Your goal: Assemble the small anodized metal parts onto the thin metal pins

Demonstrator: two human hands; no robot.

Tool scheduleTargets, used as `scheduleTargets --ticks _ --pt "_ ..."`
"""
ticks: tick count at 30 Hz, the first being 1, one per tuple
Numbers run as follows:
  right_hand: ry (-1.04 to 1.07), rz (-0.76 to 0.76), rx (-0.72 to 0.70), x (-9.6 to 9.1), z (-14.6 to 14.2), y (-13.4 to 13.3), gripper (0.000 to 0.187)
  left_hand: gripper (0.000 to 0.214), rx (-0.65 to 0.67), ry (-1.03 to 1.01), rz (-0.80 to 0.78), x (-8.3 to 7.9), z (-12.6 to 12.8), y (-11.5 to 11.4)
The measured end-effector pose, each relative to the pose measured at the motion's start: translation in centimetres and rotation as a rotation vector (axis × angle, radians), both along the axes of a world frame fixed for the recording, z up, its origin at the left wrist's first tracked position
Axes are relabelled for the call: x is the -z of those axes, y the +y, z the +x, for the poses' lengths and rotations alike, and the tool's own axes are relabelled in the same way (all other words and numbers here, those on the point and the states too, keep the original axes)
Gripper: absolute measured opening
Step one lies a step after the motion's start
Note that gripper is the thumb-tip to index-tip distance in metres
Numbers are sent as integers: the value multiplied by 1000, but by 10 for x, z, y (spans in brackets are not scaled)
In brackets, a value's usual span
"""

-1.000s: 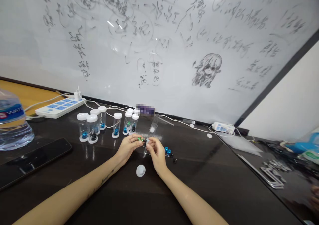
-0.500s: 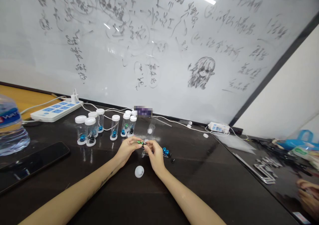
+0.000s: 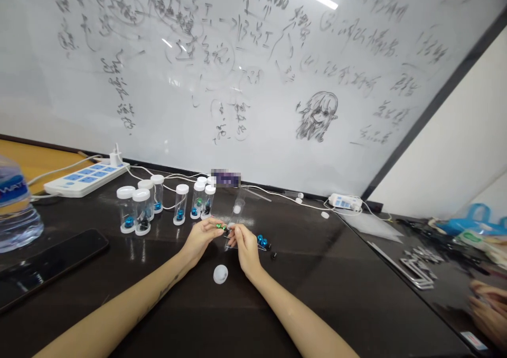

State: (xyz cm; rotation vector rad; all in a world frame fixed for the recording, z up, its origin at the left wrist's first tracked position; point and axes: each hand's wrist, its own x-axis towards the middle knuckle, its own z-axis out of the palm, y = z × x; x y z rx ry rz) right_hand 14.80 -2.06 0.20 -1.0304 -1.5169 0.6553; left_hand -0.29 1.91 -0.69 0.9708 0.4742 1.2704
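Note:
My left hand (image 3: 201, 238) pinches a small shiny green piece (image 3: 219, 226) between thumb and fingertips. Close against it, my right hand (image 3: 247, 250) is closed with its fingertips together; what they hold is mostly hidden, though a tiny dark part (image 3: 227, 232) shows between the hands. A white round cap (image 3: 221, 274) lies on the table in front of the hands. Right of my right hand are several shiny blue pieces (image 3: 262, 241) and small black pieces (image 3: 273, 255). Behind the hands lies a clear tube (image 3: 239, 205) with a white end.
Several clear tubes with white caps (image 3: 127, 210) stand at the left with blue, black or green pieces inside. A phone (image 3: 51, 265), water bottle (image 3: 16, 205) and power strip (image 3: 87, 178) are farther left. Bent metal rods (image 3: 415, 271) and another person's hand (image 3: 489, 305) are at right.
My right fingertips have shifted slightly and curled closer around the spot beside the green piece. My left hand keeps its pinch. The whole view has moved a little.

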Motion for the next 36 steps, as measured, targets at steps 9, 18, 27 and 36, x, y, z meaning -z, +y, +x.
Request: scheduleTargets --ticks 9,18,27,36 --pt "41 36 59 1 0 0 30 22 -25 9 3 -2 0 -1" --pt "1 41 50 -1 0 -3 34 21 -26 1 -4 -7 0 -4" --pt "-28 22 55 1 1 -1 36 21 -25 3 7 -3 0 -3" --pt "2 36 46 -1 1 -1 34 21 -23 -5 5 -3 0 -2"
